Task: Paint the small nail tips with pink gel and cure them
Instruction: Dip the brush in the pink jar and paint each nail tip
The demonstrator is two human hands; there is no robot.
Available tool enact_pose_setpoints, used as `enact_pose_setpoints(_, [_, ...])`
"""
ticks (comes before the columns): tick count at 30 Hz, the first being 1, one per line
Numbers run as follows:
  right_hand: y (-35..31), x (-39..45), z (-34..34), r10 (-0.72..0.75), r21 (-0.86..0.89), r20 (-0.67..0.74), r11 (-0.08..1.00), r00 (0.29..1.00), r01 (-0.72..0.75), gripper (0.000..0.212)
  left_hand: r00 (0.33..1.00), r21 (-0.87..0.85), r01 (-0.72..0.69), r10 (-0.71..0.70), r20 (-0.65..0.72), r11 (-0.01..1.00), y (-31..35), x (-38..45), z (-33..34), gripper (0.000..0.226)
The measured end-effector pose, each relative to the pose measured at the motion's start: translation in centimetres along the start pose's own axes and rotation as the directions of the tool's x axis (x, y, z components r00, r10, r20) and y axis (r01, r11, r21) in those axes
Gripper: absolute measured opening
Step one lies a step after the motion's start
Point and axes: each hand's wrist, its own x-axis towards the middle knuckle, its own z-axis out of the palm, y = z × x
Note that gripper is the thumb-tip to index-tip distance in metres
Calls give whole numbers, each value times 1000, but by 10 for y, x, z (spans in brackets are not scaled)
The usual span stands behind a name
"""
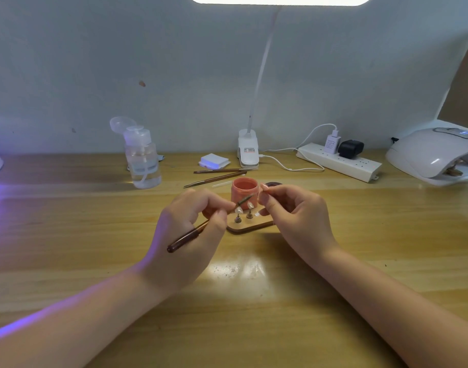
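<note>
Nail tips: two small clear tips (pixel 245 207) stand on little posts on a wooden stand (pixel 250 226) at the middle of the table, between the two hands; the pink gel jar (pixel 245 191) sits open just behind them
Brush: a dark-handled brush (pixel 190 236) slants up to the right, its tip by the left nail tip
Left hand: the left hand (pixel 193 229) has fingers curled round the brush, gripping it like a pen
Right hand: the right hand (pixel 294 211) has fingers curled, thumb and forefinger pinched together by the jar's rim; what they pinch is too small to tell
Behind: two spare brushes (pixel 219 175) lie crossed; a clear pump bottle (pixel 142 158) stands to the left; a clip lamp (pixel 248 151), white pads (pixel 214 160) and a power strip (pixel 339 162) lie further back
Far right: a white curing lamp (pixel 434 152) sits on the table (pixel 254 301)
</note>
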Motion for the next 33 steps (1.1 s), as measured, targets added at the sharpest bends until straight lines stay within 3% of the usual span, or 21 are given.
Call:
enact_pose_setpoints(8, [-1,-1,0,-24,-31,2,999,1000,24,11,1000,1,7,-7,18,1000,2,1,1,15])
enact_pose_setpoints(21, [-3,-1,-1,-50,-73,-23,996,998,48,7,1000,-140,20,-22,-15,990,9,-1,0,18])
enact_pose_setpoints(33, [-3,-1,-1,-76,-95,-22,993,997,74,7,1000,-43,-14,15,18,999,10,0,2,19])
